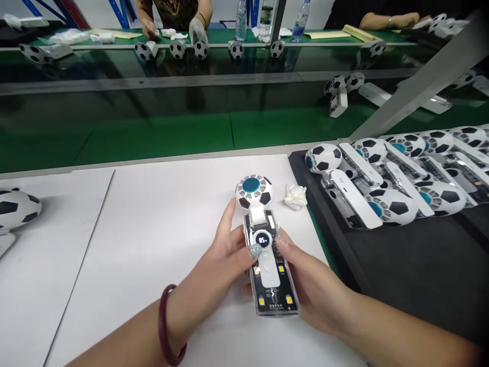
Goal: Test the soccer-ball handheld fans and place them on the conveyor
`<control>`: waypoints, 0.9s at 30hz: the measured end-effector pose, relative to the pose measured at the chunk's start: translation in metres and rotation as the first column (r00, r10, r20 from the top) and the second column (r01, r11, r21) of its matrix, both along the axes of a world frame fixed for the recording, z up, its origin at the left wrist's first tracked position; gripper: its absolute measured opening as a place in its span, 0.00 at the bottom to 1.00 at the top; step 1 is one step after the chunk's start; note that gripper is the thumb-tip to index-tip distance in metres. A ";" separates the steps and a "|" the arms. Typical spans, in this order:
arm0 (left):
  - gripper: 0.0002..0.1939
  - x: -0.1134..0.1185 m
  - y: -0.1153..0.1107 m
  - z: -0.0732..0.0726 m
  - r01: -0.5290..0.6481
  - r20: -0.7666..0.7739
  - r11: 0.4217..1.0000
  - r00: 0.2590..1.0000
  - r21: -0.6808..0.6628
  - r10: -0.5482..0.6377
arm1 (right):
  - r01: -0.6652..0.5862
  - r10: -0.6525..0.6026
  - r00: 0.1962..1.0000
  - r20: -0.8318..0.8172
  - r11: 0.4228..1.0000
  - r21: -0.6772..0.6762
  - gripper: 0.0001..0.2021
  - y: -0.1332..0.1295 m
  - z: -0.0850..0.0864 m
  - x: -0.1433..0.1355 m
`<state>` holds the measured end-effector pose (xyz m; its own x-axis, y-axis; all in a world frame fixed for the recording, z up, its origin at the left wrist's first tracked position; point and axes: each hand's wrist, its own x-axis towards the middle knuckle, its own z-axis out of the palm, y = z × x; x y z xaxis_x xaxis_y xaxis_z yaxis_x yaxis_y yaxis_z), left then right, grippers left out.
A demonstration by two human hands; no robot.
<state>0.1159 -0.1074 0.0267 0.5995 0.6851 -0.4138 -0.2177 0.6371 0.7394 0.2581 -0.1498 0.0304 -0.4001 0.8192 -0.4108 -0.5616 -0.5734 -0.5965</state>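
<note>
Both my hands hold one handheld fan (pixel 269 265) above the white work surface. Its clear-cased body shows a dark circuit board with yellow squares, a white button strip and a small round display lit with "85". The soccer-ball-patterned head (pixel 254 191), with a teal disc ringed by silver slots, points away from me. My left hand (pixel 225 257) is closed around the left side, thumb beside the display and index finger reaching up near the head. My right hand (pixel 311 280) grips the right side, its thumb at the case edge. A crumpled white tissue (pixel 295 197) lies right of the head.
A black tray (pixel 382 255) on the right holds several similar fans (pixel 393 204). Another ball-headed fan (pixel 17 209) sits at the left edge. Beyond runs a green conveyor belt (pixel 171 132) carrying fans, under a slanted grey post (pixel 416 79). Across it, a gloved hand (pixel 197 31) touches a ball.
</note>
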 end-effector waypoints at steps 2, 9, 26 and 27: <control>0.45 -0.005 -0.004 0.001 0.004 -0.051 0.999 0.999 0.035 -0.002 | -0.044 0.044 0.999 0.001 0.999 0.029 0.17 0.001 0.003 0.000; 0.49 -0.005 -0.008 0.002 0.072 -0.199 0.965 0.980 0.251 -0.021 | -0.128 0.127 0.991 0.038 0.992 0.013 0.20 -0.001 0.011 0.001; 0.26 -0.026 -0.038 0.008 0.350 -0.398 0.194 0.749 0.917 0.530 | 0.043 -0.041 0.996 -0.075 0.999 0.020 0.13 -0.002 0.009 0.000; 0.21 -0.029 -0.042 0.010 0.382 -0.366 0.097 0.735 0.919 0.571 | 0.040 -0.039 0.997 -0.072 0.999 0.014 0.13 -0.002 0.009 0.000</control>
